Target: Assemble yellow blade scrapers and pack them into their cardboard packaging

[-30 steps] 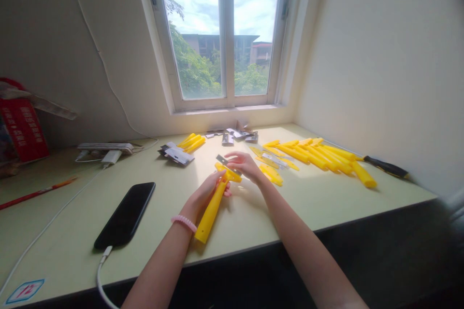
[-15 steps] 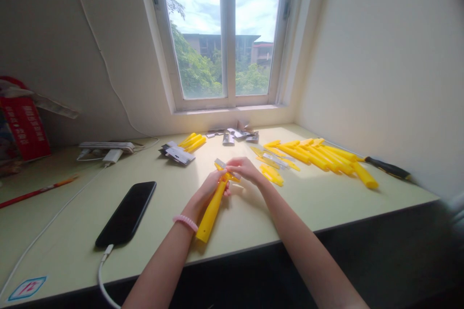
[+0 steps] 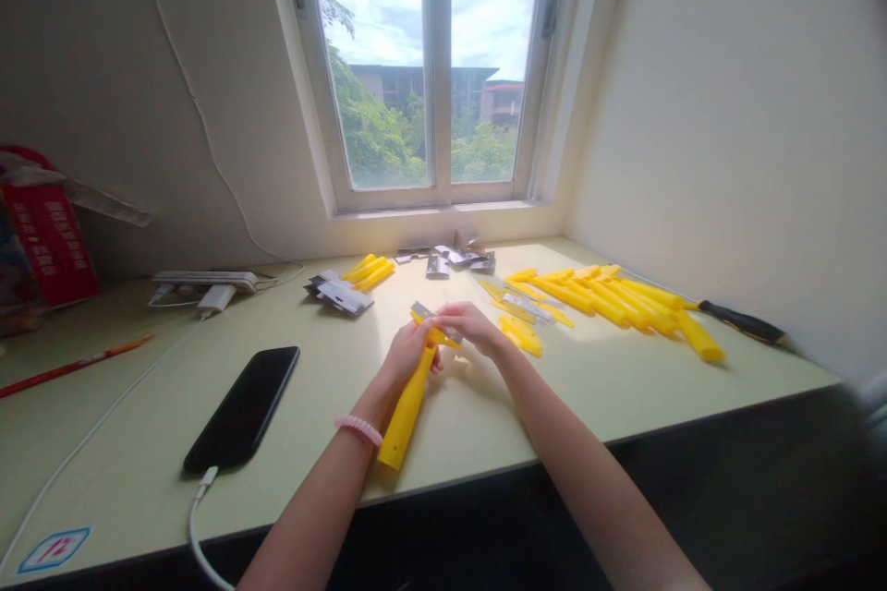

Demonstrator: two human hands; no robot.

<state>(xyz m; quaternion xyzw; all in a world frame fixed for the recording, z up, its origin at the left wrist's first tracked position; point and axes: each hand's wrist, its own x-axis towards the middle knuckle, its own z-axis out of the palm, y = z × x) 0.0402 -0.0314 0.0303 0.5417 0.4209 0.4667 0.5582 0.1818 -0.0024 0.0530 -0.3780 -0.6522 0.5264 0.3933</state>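
Over the front of the desk, my left hand (image 3: 408, 351) is closed round the neck of a yellow-handled scraper (image 3: 407, 416), its handle slanting down toward me. A metal blade (image 3: 421, 308) shows at the yellow head, above my left fingers. My right hand (image 3: 467, 323) is closed too, its fingertips pressed on the head and blade from the right. The fingers hide how the blade sits in the head. Yellow flat pieces (image 3: 519, 332) lie just right of my right hand, with clear and yellow strips (image 3: 523, 305) behind them.
Several yellow handles (image 3: 610, 300) lie at right, beside a black-handled tool (image 3: 741, 321). More yellow handles (image 3: 367, 271) and blade packets (image 3: 339, 294) lie behind my left hand. Metal blades (image 3: 438, 265) lie below the window. A phone (image 3: 242, 408) and power strip (image 3: 204, 281) are at left.
The scraper's head has turned slightly between my hands, and more metal shows at its right end. My right fingers have shifted a little left over the head.
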